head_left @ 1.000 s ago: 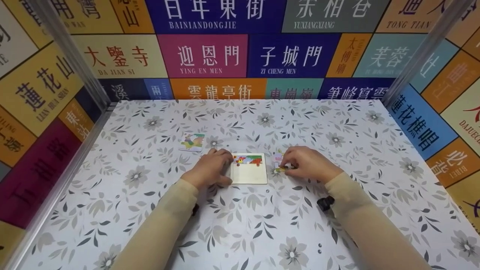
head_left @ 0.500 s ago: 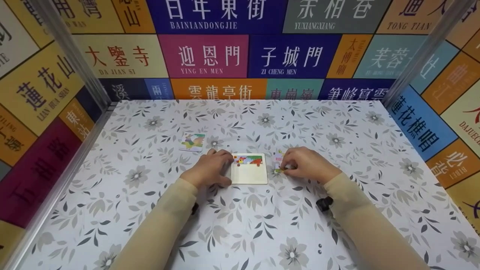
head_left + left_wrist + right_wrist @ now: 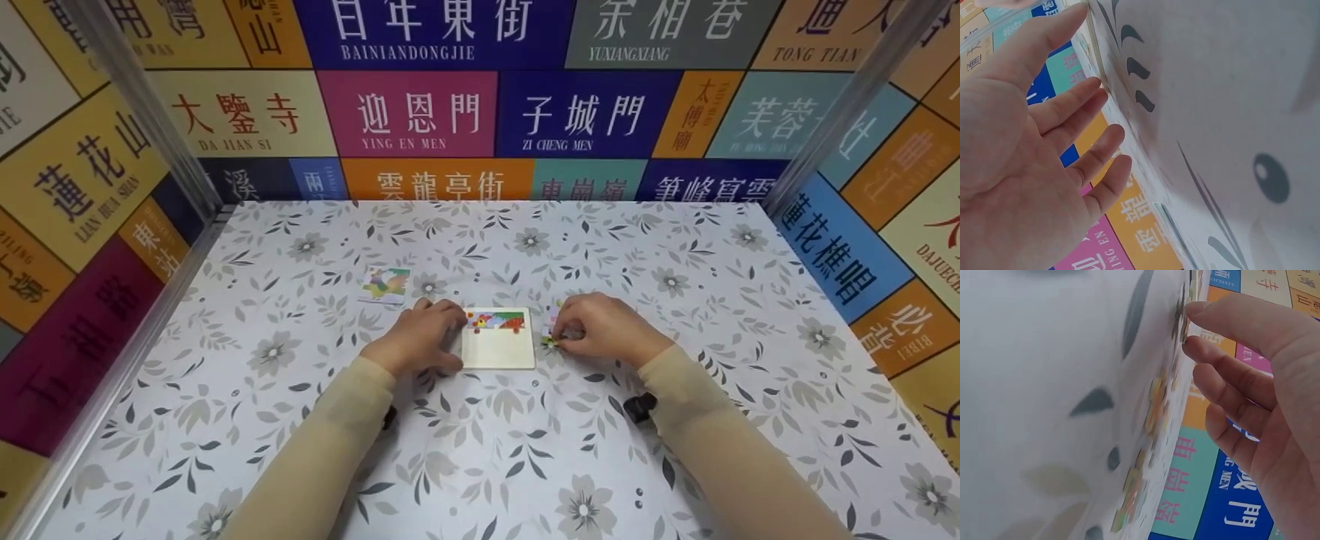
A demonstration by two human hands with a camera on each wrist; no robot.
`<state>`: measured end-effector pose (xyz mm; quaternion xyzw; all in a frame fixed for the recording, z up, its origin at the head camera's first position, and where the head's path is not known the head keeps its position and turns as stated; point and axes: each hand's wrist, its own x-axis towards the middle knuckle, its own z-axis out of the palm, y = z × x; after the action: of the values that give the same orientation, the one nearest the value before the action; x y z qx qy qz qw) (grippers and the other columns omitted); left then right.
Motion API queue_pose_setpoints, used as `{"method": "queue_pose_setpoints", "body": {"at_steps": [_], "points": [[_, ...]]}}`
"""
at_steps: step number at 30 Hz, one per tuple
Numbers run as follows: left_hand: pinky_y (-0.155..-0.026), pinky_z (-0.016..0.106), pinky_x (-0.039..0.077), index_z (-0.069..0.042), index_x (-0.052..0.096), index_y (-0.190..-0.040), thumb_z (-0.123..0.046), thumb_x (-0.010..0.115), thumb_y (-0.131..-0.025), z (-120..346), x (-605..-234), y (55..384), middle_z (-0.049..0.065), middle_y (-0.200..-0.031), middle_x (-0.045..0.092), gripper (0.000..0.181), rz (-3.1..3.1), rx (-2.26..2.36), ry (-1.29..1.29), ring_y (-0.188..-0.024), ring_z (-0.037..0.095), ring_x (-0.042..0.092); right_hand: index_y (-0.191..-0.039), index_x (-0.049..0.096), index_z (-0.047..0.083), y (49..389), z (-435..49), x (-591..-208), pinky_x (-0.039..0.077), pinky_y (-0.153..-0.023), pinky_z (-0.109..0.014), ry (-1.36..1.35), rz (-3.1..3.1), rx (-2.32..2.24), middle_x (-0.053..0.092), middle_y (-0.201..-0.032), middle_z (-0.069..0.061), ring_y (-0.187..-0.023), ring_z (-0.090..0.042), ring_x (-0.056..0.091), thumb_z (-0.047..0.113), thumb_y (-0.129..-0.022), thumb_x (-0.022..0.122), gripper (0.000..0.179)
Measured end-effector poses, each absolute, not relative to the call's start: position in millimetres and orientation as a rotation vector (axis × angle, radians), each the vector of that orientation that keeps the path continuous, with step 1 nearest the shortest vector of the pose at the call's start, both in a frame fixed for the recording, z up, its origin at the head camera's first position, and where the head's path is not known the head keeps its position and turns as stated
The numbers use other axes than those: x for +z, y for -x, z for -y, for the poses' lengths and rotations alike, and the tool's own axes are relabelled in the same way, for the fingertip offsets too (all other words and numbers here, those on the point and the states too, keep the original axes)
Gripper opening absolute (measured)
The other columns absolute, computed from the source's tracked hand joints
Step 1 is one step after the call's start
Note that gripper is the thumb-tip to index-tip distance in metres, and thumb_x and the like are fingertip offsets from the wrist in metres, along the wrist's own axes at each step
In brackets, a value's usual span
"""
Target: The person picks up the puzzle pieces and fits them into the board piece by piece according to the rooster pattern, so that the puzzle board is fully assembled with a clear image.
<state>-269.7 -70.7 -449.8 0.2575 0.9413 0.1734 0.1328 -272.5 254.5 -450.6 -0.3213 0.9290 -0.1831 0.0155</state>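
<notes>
A cream puzzle tray (image 3: pixel 496 354) lies flat in the middle of the table, with joined colourful pieces (image 3: pixel 496 320) along its top. My left hand (image 3: pixel 415 337) rests at the tray's left edge, thumb and fingertips touching it, fingers loosely bent, as the left wrist view also shows. Right of the tray, my right hand (image 3: pixel 609 330) pinches a small puzzle piece (image 3: pixel 550 340) between thumb and index finger, low over the table. Under and beyond that hand lie loose pieces (image 3: pixel 553 310), partly hidden; the right wrist view shows some puzzle pieces (image 3: pixel 1154 405) on the cloth.
A picture section (image 3: pixel 385 286) of puzzle, with a notched right edge, lies up and left of the tray. The flower-patterned table (image 3: pixel 480 457) is bordered by printed panels (image 3: pixel 420 112) at the back and sides.
My right hand has shifted slightly left toward the tray with the puzzle piece. My left hand and the tray have stayed in place.
</notes>
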Motion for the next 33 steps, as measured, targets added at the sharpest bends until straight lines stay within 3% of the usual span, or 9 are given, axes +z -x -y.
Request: {"method": "queue_pose_setpoints", "body": {"at_steps": [9,16,24,33], "points": [[-0.115,0.048,0.037,-0.017,0.059,-0.142,-0.032,0.087,-0.08,72.5,-449.5,270.3,-0.002,-0.151,0.053,0.07,-2.714,0.519,-0.73,-0.133,0.029,0.044,-0.092,0.082,0.022,273.5,-232.0,-446.6,0.057,-0.084,-0.036,0.999,-2.896,-0.555,0.072,-0.098,0.008,-0.09,-0.013,0.069,0.021,-0.086,0.082,0.005],[-0.106,0.05,0.042,-0.012,0.061,-0.139,-0.031,0.088,-0.078,72.4,-450.5,270.1,0.001,-0.147,0.056,0.069,-2.755,0.499,-0.806,-0.124,0.033,0.048,-0.093,0.083,0.024,277.0,-214.6,-447.2,0.055,-0.081,-0.034,1.098,-2.881,-0.508,0.072,-0.099,0.008,-0.088,-0.013,0.068,0.022,-0.088,0.08,0.006],[-0.112,0.05,0.04,-0.016,0.059,-0.143,-0.036,0.087,-0.079,70.6,-451.3,271.5,-0.001,-0.151,0.053,0.073,-2.732,0.45,-0.74,-0.13,0.031,0.047,-0.095,0.083,0.026,278.5,-195.7,-447.1,0.055,-0.079,-0.035,1.128,-2.909,-0.459,0.074,-0.099,0.009,-0.086,-0.014,0.067,0.025,-0.086,0.08,0.01],[-0.108,0.052,0.042,-0.013,0.059,-0.141,-0.035,0.087,-0.08,71.7,-450.8,270.2,0.001,-0.149,0.054,0.071,-2.741,0.459,-0.77,-0.127,0.033,0.048,-0.096,0.084,0.025,280.8,-179.0,-449.7,0.053,-0.078,-0.033,1.167,-2.899,-0.44,0.074,-0.095,0.008,-0.084,-0.011,0.063,0.025,-0.086,0.08,0.01]]}}
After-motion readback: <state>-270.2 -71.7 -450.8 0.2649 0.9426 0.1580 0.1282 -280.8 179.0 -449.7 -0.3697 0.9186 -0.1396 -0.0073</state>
